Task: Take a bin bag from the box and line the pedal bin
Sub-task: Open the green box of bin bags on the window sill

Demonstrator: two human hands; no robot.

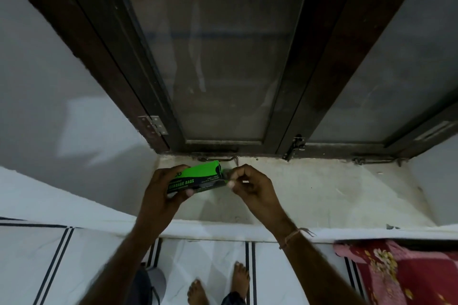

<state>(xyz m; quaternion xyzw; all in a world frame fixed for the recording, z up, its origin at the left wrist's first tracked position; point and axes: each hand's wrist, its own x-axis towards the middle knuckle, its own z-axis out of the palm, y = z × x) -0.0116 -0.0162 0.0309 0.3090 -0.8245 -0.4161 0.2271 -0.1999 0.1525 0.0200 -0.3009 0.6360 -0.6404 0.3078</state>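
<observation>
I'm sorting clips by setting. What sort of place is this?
Probably a room in a home: a wooden-framed window above a white sill, a tiled floor, and a floral cloth at right.

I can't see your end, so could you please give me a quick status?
Left hand grips green-and-black cardboard garbage-bag box. Right hand pinching at its end. No bag out. Nothing blocking.

You hold the garbage bag box (198, 177) above the window sill (322, 195), your left hand (164, 190) at its left end, your right hand (250, 187) at its right end. Behind it stands the window (223, 57). Your feet (218, 285) stand on the floor (104, 267) below, a patterned cloth (401, 272) to their right.
</observation>
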